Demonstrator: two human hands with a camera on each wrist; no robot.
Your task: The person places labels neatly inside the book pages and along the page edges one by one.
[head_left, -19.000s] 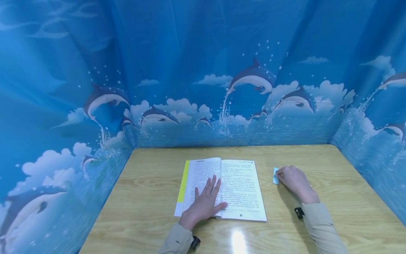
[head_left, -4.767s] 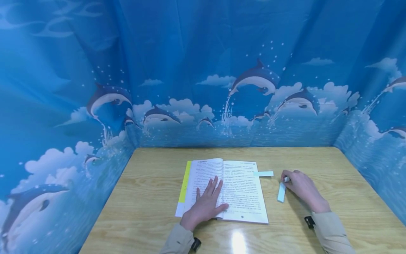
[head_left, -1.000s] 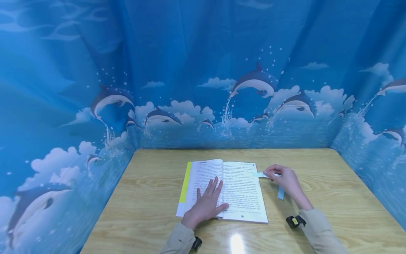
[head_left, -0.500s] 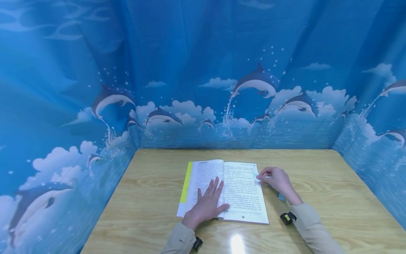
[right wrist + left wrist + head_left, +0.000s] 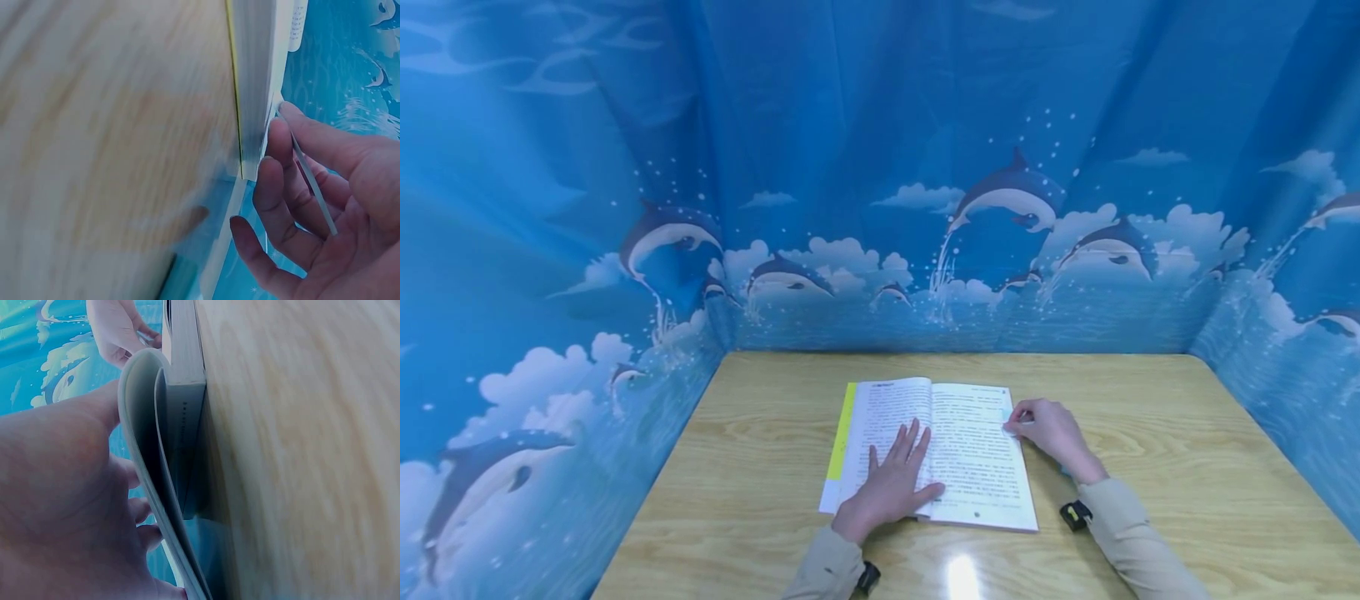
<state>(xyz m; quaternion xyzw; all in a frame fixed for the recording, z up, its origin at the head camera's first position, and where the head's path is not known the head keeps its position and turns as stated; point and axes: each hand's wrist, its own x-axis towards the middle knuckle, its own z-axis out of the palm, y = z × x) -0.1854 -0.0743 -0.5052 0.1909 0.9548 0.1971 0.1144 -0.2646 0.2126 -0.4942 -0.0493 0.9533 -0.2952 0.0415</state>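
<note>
An open book (image 5: 976,467) lies on the wooden table, a yellow strip (image 5: 842,433) along its left edge. My left hand (image 5: 891,487) rests with spread fingers on the left page, its thumb across the gutter. At the right page's outer edge, my right hand (image 5: 1052,429) pinches a thin pale strip; the right wrist view shows this strip (image 5: 315,187) between thumb and fingers, its far end at the page edge. A second light blue piece (image 5: 1065,471) lies on the table, mostly hidden beneath the right forearm.
The wooden table (image 5: 760,483) extends around the book. A blue curtain (image 5: 850,167) with dolphins and clouds stands behind and at both sides. Each wrist carries a small black device (image 5: 1075,515).
Over the last second my right hand has moved slightly left to the page edge, with the strip in its fingers. Its forearm now covers more of the second piece. My left hand stays put.
</note>
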